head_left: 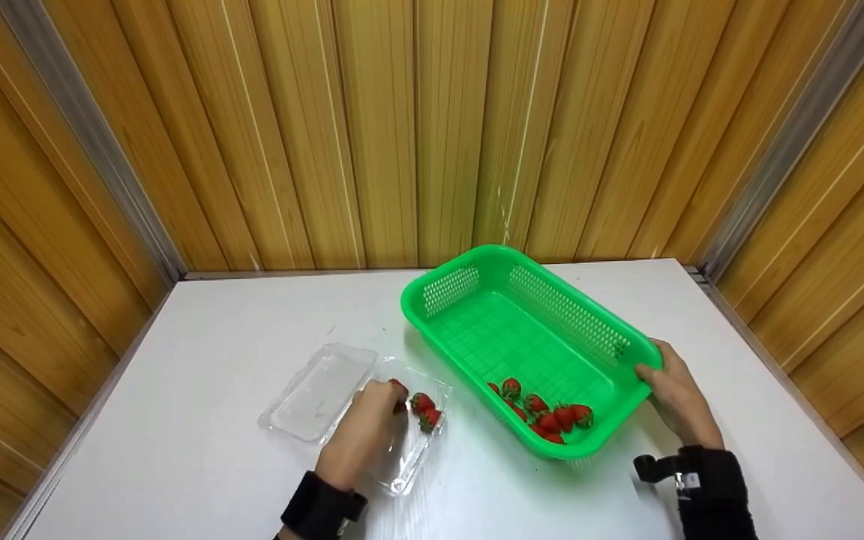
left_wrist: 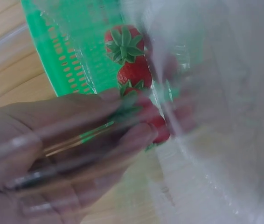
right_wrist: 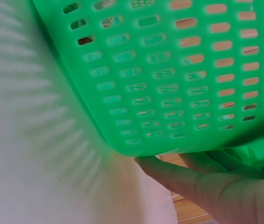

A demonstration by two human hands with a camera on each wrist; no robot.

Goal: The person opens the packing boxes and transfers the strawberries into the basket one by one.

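Observation:
My left hand [head_left: 366,426] reaches into a clear plastic box [head_left: 409,457], its thumb and fingers pinching a strawberry [left_wrist: 141,108] at the far end. Beside the fingertips in the box lie two more strawberries [head_left: 426,411], red with green leaves. In the left wrist view, the clear plastic blurs part of the fingers. My right hand [head_left: 679,394] grips the right end of a green plastic basket [head_left: 537,289], thumb over the rim and fingers underneath. Several strawberries [head_left: 548,420] sit in the basket's near corner. The right wrist view shows the basket's slotted wall [right_wrist: 169,88] close up.
The box's clear lid [head_left: 319,394] lies flat to the left of the box on the white table [head_left: 214,352]. Wood-patterned panels [head_left: 447,135] rise behind the table and on both sides.

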